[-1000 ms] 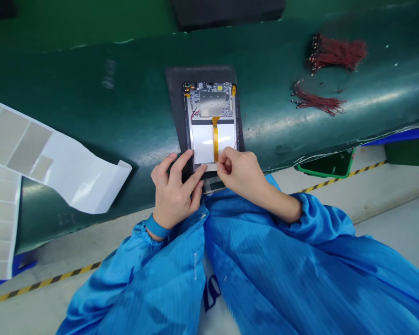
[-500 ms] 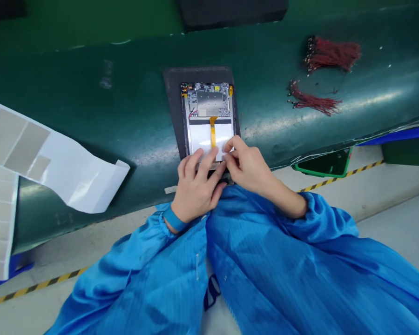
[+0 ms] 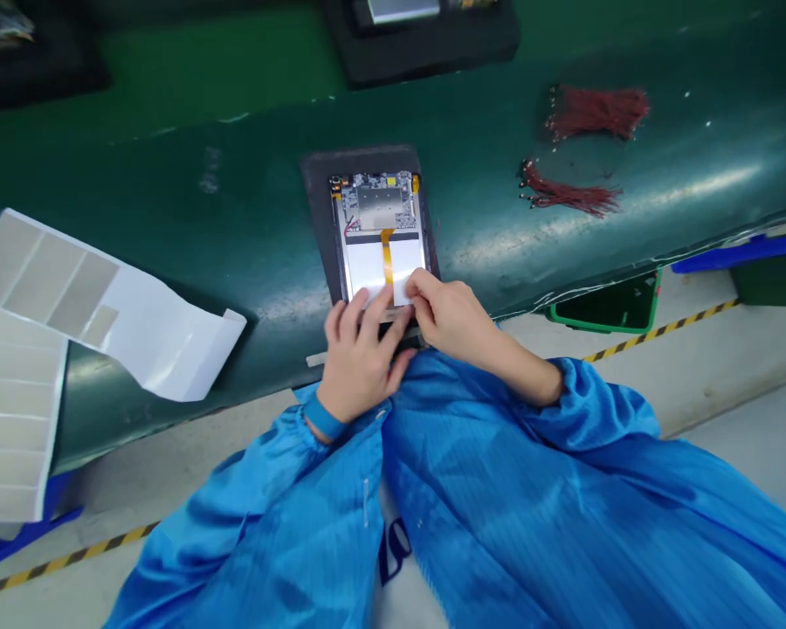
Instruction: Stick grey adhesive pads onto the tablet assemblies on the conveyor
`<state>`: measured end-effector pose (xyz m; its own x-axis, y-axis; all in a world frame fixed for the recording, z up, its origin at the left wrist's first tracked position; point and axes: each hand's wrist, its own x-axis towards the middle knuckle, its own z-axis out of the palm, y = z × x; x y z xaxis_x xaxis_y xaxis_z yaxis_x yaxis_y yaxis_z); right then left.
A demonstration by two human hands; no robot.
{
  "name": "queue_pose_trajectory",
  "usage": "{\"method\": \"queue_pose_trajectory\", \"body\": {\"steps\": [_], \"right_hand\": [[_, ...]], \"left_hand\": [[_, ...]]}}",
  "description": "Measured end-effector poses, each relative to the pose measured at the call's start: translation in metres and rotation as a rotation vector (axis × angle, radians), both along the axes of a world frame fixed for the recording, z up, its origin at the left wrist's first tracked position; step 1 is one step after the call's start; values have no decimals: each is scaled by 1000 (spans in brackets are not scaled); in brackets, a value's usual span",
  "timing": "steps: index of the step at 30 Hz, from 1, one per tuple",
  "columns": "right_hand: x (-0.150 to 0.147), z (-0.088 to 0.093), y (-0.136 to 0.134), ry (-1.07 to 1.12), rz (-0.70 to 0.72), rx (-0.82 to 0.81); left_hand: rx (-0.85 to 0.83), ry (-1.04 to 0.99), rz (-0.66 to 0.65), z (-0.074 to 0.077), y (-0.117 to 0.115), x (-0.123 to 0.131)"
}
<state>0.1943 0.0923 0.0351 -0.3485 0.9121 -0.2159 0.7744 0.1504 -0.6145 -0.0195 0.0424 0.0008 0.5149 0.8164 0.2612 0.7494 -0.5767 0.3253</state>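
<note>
A tablet with its back off lies on a dark pad, its circuit board at the far end. An orange flat cable runs down over the white battery. My left hand rests with fingers spread on the tablet's near end. At the near right corner my right hand has thumb and forefinger pinched together; what is between them is hidden. A pale strip lies across the near end, between the two hands.
Two bundles of thin red wires lie at right on the green mat. Sheets of grey stickers on white backing are at left. Dark foam blocks stand at the back. Beyond the bench edge is a green-rimmed tray.
The view has shifted, so the bench items appear slightly lower and more of the back blocks shows. Both hands stay at the tablet's near end; my right fingers have moved slightly off the left fingertips.
</note>
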Motion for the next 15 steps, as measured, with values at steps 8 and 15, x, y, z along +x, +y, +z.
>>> {"method": "queue_pose_trajectory", "body": {"steps": [8, 15], "right_hand": [[17, 5, -22, -204, -22, 90], [14, -2, 23, 19, 23, -26]], "left_hand": [[-482, -397, 399, 16, 8, -30], [-1026, -1099, 846, 47, 86, -4]]}}
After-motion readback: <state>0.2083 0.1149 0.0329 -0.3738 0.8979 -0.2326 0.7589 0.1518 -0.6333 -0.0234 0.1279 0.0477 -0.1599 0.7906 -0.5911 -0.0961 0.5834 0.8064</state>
